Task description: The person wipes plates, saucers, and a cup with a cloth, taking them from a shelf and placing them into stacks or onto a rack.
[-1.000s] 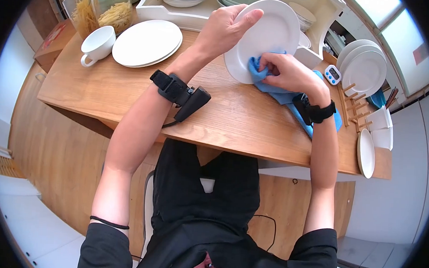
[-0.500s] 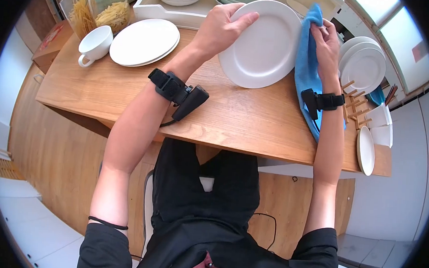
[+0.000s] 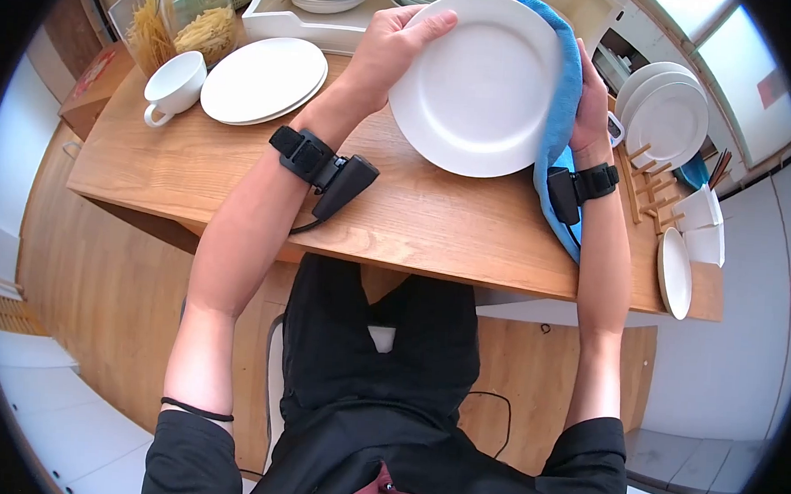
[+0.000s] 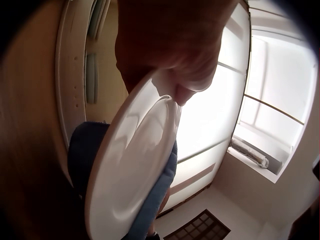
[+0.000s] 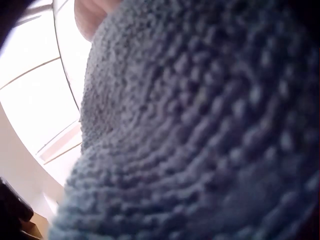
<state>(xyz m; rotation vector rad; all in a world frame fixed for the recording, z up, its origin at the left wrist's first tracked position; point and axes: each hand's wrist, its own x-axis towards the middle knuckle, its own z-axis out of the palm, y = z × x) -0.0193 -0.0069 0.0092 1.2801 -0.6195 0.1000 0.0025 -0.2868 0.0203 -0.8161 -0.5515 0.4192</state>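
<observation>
A white plate point(image 3: 480, 86) is held up tilted over the table, its face toward the head camera. My left hand point(image 3: 389, 54) grips its upper left rim, thumb on the front. Along the right rim a blue cloth point(image 3: 562, 95) is draped, and my right hand point(image 3: 592, 110) holds it against the plate from outside; most of its fingers are hidden behind the cloth. In the left wrist view the cloth point(image 4: 156, 200) shows on both sides of the plate point(image 4: 125, 165). Ribbed cloth point(image 5: 200, 125) fills most of the right wrist view.
Two stacked white plates point(image 3: 266, 79) and a white cup point(image 3: 175, 85) stand on the left, near pasta jars point(image 3: 206, 27). To the right are a wooden rack point(image 3: 653, 193), upright plates point(image 3: 670, 123) and an oval dish point(image 3: 675, 272) by the table edge point(image 3: 466, 273).
My right hand has moved from wiping the plate's lower front, out to the right with the cloth lifted, then back to lay it along the right rim. The plate has turned more face-on.
</observation>
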